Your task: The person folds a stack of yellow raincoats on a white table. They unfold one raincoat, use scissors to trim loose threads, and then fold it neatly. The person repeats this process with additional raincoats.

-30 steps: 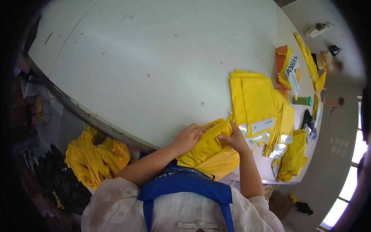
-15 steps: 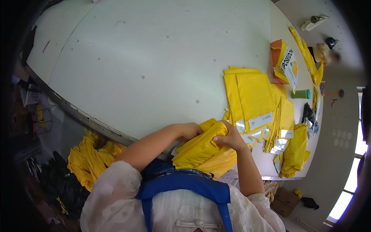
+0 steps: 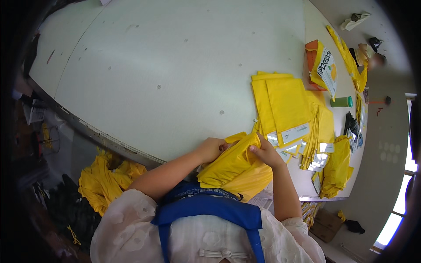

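Observation:
A bundle of glossy yellow waterproof-looking fabric [image 3: 230, 164] is held in front of my waist at the near edge of the table. My left hand [image 3: 212, 149] is closed on its upper left side, fingers partly hidden behind the folds. On the upper right corner, my right hand [image 3: 266, 153] grips it with the thumb on top and the fingers out of sight behind. The fabric is folded over, and a looser part hangs beneath toward my blue apron [image 3: 206, 210]. Just beyond my right hand lies a stack of flat yellow packets [image 3: 287, 103] with white labels [image 3: 294, 133].
The large pale table [image 3: 175, 65] stretches ahead. To the right stand an orange box [image 3: 312, 52], a green cylinder [image 3: 341, 102] and a crumpled yellow bundle [image 3: 337, 168]. Below the table edge at left hangs a yellow fabric heap [image 3: 107, 179]. Another person [image 3: 366, 55] is at far right.
The fabric bundle has shifted slightly right and its upper fold stands more upright. My left hand has drawn a little left and down, showing more of it; my right hand has moved slightly right.

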{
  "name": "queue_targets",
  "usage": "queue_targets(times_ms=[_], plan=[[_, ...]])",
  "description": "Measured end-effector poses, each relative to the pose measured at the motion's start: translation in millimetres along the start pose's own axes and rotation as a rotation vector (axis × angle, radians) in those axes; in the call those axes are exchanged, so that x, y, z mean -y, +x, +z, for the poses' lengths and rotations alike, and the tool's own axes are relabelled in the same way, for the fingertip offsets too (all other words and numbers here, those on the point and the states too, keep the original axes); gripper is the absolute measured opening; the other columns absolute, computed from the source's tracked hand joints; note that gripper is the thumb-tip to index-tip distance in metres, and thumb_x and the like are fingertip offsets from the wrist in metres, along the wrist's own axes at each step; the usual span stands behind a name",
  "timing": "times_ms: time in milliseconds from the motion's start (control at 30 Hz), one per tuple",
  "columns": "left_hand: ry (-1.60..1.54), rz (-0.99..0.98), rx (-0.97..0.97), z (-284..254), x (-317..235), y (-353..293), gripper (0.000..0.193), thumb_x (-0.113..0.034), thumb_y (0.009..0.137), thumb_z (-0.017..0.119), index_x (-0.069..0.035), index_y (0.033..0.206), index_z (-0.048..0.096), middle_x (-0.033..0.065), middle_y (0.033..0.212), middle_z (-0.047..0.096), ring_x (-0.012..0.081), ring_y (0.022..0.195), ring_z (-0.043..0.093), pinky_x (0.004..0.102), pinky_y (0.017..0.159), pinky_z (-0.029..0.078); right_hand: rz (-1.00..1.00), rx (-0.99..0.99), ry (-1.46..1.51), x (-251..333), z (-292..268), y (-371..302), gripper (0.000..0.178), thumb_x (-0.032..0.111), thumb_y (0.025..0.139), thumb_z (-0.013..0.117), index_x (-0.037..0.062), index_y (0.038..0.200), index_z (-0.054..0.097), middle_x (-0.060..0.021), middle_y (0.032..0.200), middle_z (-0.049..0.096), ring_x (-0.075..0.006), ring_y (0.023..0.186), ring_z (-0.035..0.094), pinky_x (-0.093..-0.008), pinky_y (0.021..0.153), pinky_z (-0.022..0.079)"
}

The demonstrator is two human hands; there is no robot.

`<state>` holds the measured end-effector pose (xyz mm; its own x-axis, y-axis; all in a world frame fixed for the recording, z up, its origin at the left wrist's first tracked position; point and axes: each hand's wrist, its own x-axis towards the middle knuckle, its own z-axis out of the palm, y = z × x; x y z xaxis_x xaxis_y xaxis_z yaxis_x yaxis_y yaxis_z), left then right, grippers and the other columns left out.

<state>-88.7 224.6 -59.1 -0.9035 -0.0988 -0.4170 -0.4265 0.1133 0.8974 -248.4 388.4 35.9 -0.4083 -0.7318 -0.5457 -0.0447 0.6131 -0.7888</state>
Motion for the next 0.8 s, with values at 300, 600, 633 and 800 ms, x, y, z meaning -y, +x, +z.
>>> queue_targets(times_ms=[300,600,633,800], plan=[[-0.217,0.007,-0.059,11.2,0.5,-7.4,0.022,-0.015,0.085,0.060,-0.004,0.103,0.052,0.0165,0.086,0.062,0.0291,0.075,0.059,0.0357,0.068,0.047,0.095,0.089,0.122,10.3,-10.9,2.9,0.044,0.028,0.094,0.059,0.0020,0.128,0.048,-0.0042,0.112,0.059,-0.0141,0.106,0.052,-0.0291,0.095,0.040],[0.138,0.174,-0.375,-6.8,-20.7,0.4,0.014,-0.014,0.084,0.059,-0.004,0.094,0.055,0.0204,0.085,0.064,0.0395,0.081,0.061,0.0455,0.069,0.049,-0.145,0.069,-0.318,29.1,-0.9,4.8,0.042,0.023,0.089,0.064,-0.0031,0.119,0.050,-0.0129,0.110,0.054,-0.0253,0.101,0.055,-0.0327,0.090,0.044],[0.113,0.164,-0.376,-8.3,-25.7,2.4,0.013,-0.014,0.084,0.059,-0.004,0.092,0.055,0.0196,0.082,0.064,0.0389,0.079,0.062,0.0456,0.068,0.049,-0.178,0.083,-0.394,29.3,0.5,5.6,0.044,0.024,0.088,0.065,-0.0042,0.118,0.050,-0.0139,0.111,0.052,-0.0280,0.101,0.055,-0.0339,0.090,0.044],[0.171,0.248,-0.470,-5.6,-34.0,16.6,0.010,-0.009,0.080,0.060,-0.004,0.089,0.059,0.0167,0.075,0.064,0.0341,0.067,0.063,0.0421,0.059,0.049,-0.108,-0.088,-0.901,34.1,29.4,12.9,0.046,0.033,0.082,0.069,-0.0070,0.103,0.059,-0.0159,0.110,0.049,-0.0331,0.104,0.053,-0.0401,0.085,0.046]])
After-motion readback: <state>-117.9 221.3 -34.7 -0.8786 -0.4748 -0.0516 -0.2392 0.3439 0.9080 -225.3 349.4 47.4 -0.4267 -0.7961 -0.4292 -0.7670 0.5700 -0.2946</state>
